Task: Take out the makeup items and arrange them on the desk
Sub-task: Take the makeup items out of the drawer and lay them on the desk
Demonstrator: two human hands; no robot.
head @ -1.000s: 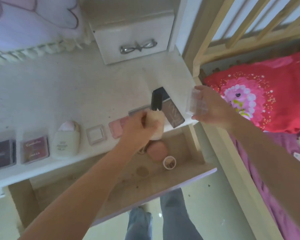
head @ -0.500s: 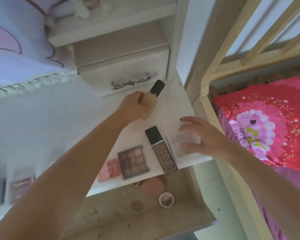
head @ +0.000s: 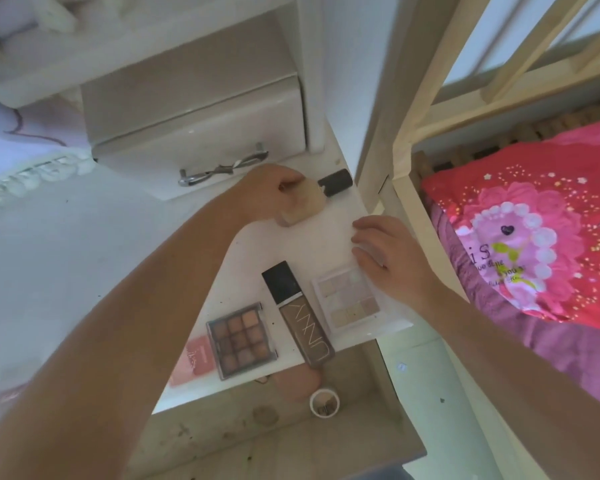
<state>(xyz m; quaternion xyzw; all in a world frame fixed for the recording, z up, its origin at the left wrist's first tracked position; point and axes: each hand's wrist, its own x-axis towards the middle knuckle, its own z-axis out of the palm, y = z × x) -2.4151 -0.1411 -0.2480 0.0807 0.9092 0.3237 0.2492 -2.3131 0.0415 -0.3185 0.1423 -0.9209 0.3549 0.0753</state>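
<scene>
My left hand (head: 269, 195) grips a beige bottle with a black cap (head: 312, 200), laid on the white desk (head: 66, 271) near its back right corner. My right hand (head: 387, 256) rests with straight fingers on the far edge of a clear pale palette (head: 349, 303) at the desk's right edge. Beside it lie a brown foundation bottle (head: 297, 311), a brown eyeshadow palette (head: 241, 339) and a pink compact (head: 194, 358). In the open drawer (head: 291, 445) below sit a pink puff (head: 297, 381) and a small round jar (head: 324, 403).
A small white drawer box with a bow handle (head: 201, 140) stands at the desk's back. A wooden bed frame (head: 406, 143) with a red pillow (head: 534, 216) borders the desk on the right. Dark items at the far left edge are cut off.
My left hand has carried the beige bottle from the drawer's front to the desk's back right and laid it down. My right hand has set the clear palette down beside the foundation bottle.
</scene>
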